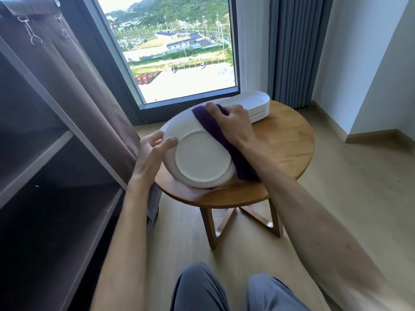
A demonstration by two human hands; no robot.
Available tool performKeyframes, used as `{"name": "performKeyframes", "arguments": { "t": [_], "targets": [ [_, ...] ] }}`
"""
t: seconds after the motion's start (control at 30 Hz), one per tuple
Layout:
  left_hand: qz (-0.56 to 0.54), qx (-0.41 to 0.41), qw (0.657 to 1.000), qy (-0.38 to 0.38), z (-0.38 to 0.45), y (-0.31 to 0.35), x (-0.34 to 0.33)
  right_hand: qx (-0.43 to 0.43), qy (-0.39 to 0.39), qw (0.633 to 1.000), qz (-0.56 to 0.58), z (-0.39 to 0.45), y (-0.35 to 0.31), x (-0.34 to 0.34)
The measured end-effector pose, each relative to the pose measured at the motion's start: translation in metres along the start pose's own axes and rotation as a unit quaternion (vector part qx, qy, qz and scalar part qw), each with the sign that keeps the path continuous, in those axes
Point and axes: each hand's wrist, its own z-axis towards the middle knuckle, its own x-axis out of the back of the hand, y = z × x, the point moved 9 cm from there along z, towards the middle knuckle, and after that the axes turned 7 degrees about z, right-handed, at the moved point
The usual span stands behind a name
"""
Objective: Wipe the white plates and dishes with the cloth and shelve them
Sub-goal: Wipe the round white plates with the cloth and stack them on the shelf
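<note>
I held the plate (202, 153) upside down above the table (289, 144), left hand (152, 151) gripping its rim. My right hand (233, 122) clutched the cloth (224, 142) against its underside. Best, I judged, to wipe rim to rim, steadying firmly.

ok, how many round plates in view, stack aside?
1. The round plate is underside-up over the wooden table, held by the left hand while the right hand presses the purple cloth on it. The stack behind holds oblong dishes.
</note>
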Motion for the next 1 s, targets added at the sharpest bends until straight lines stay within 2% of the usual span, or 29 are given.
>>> {"name": "performKeyframes", "arguments": {
  "t": [0.07,0.13,0.23,0.3,0.37,0.43,0.5,0.53,0.57,0.63,0.7,0.77,0.83,0.9,0.97,1.0],
  "targets": [
    [0.005,-0.026,0.999,-0.048,0.001,0.008,-0.001,0.039,-0.046,0.998,-0.027,0.003,-0.011,-0.009],
    [-0.015,-0.004,0.998,-0.068,0.0,0.011,-0.005,0.078,-0.083,0.992,-0.056,-0.001,-0.022,-0.021],
    [-0.064,-0.003,0.998,-0.024,-0.004,0.013,-0.002,0.1,-0.056,0.992,-0.043,-0.003,-0.028,-0.025],
    [-0.109,-0.017,0.994,0.019,-0.01,0.015,0.003,0.066,-0.01,0.998,-0.003,0.0,-0.02,-0.013],
    [-0.203,0.001,0.975,0.086,-0.014,0.007,0.009,-0.027,0.038,0.995,0.09,-0.001,0.005,-0.001],
    [-0.341,0.026,0.928,0.147,-0.016,-0.004,0.002,-0.134,0.1,0.954,0.247,-0.019,0.035,-0.002],
    [-0.421,0.046,0.887,0.186,-0.017,-0.01,-0.012,-0.201,0.168,0.883,0.39,-0.038,0.056,-0.014],
    [-0.432,0.054,0.882,0.179,-0.017,-0.012,-0.02,-0.213,0.2,0.86,0.418,-0.044,0.064,-0.015],
    [-0.432,0.057,0.887,0.152,-0.018,-0.016,-0.027,-0.221,0.216,0.855,0.417,-0.045,0.067,-0.013],
    [-0.372,0.079,0.92,0.098,-0.024,-0.03,-0.029,-0.222,0.194,0.877,0.38,-0.036,0.062,-0.001],
    [-0.275,0.104,0.951,0.097,-0.028,-0.041,-0.009,-0.193,0.126,0.925,0.303,-0.02,0.048,0.015],
    [-0.185,0.066,0.977,0.083,-0.022,-0.029,0.007,-0.122,0.03,0.972,0.199,-0.005,0.022,0.016],
    [-0.07,-0.006,0.997,0.026,-0.015,0.005,0.005,-0.043,-0.069,0.992,0.094,0.0,-0.005,-0.001],
    [0.065,-0.063,0.996,-0.019,-0.009,0.032,-0.007,0.014,-0.13,0.991,0.017,-0.002,-0.022,-0.019],
    [0.178,-0.095,0.979,0.004,-0.007,0.047,-0.01,0.039,-0.137,0.99,-0.005,-0.003,-0.028,-0.028],
    [0.18,-0.101,0.978,0.021,-0.008,0.05,-0.008,0.047,-0.124,0.991,-0.01,-0.002,-0.029,-0.029]
  ]
}}
